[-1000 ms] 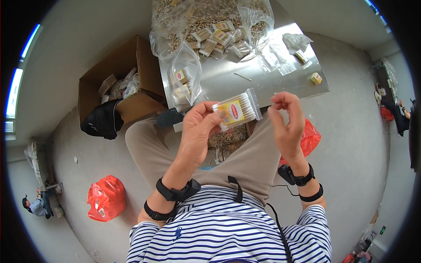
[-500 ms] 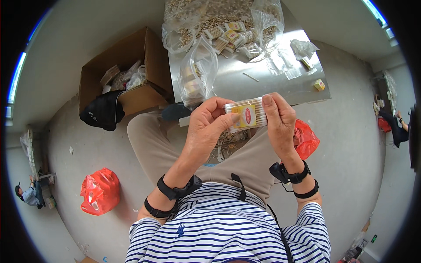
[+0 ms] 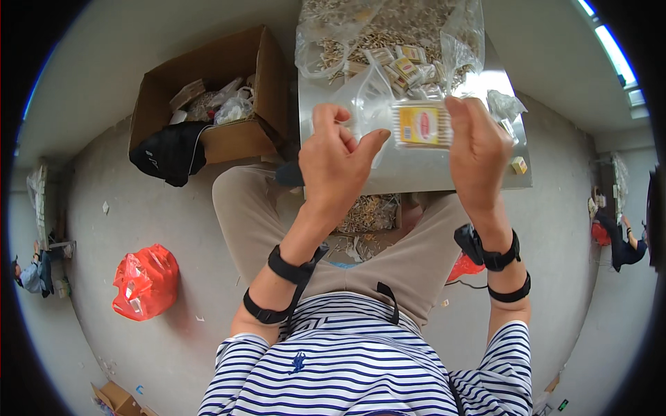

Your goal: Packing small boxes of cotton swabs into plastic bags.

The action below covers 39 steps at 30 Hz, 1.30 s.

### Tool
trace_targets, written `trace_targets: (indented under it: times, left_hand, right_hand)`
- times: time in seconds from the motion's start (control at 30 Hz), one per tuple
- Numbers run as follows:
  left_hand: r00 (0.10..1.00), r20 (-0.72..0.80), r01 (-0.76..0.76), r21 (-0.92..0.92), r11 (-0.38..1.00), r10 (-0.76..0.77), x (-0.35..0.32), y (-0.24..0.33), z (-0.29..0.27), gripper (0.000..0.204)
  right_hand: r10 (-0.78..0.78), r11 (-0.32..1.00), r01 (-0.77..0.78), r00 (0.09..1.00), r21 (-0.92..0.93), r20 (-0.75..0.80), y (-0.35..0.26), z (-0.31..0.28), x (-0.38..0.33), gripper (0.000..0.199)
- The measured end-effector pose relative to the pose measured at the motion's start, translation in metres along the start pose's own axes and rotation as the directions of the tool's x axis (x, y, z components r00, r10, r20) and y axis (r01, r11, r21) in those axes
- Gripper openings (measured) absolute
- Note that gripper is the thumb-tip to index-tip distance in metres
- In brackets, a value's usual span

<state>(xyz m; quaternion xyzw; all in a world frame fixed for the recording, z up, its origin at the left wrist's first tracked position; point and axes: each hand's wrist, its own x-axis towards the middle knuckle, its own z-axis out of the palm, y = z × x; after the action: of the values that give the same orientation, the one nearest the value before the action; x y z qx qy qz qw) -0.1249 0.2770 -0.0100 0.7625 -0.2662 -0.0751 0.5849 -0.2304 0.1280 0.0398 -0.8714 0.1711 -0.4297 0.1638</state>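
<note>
My right hand [image 3: 480, 156] is closed on one end of a flat clear pack of cotton swabs [image 3: 423, 126] with a yellow label. The pack is held up in front of the metal table and is slightly blurred. Its swabs lie side by side. To its left is my left hand [image 3: 336, 163], open, thumb stretched out and fingers half curled, apart from the pack. Just beyond the left fingers stands a clear plastic bag [image 3: 371, 90], partly hidden by that hand. More swab packs [image 3: 406, 69] lie heaped on the table behind.
Loose swabs in clear plastic sheeting cover the far part of the metal table [image 3: 409, 177]. A small yellow box [image 3: 519, 165] is near its right edge. Left of it stands a cardboard box [image 3: 270, 90] with a black cloth [image 3: 168, 152]. A red bag [image 3: 146, 283] sits on the floor.
My left hand has let go of the swab pack. My right hand has carried the pack away from my body and up, over the table. The view has shifted a little.
</note>
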Motion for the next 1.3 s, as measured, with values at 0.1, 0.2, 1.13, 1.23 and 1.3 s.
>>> trace_targets:
  times: [0.1, 0.2, 1.13, 1.23, 1.3]
  left_hand:
    - [1.0, -0.014, 0.011, -0.059, 0.998, -0.011, 0.006, -0.014, 0.004, 0.029]
    - [0.997, -0.071, -0.033, -0.139, 0.99, 0.023, 0.006, -0.023, 0.002, 0.027]
    - [0.992, -0.044, -0.129, -0.301, 0.945, 0.122, -0.001, -0.031, -0.006, 0.03]
    - [0.996, 0.034, -0.073, -0.273, 0.959, 0.085, -0.013, -0.023, -0.025, 0.033]
    - [0.979, 0.18, -0.029, -0.34, 0.94, 0.095, -0.033, -0.015, -0.028, 0.036]
  right_hand:
    - [-0.154, 0.964, 0.171, 0.983, -0.205, 0.096, -0.005, 0.035, 0.016, 0.03]
    - [-0.083, 0.952, 0.136, 0.977, -0.273, 0.196, -0.001, 0.061, 0.017, 0.03]
    - [0.189, 0.981, -0.162, 0.64, -0.11, 0.745, -0.009, 0.063, 0.041, 0.021]
    - [0.365, 0.93, -0.318, 0.744, -0.183, 0.56, -0.025, 0.017, 0.033, 0.016]
    - [0.457, 0.868, -0.496, 0.822, 0.032, 0.338, -0.015, -0.008, 0.013, 0.016]
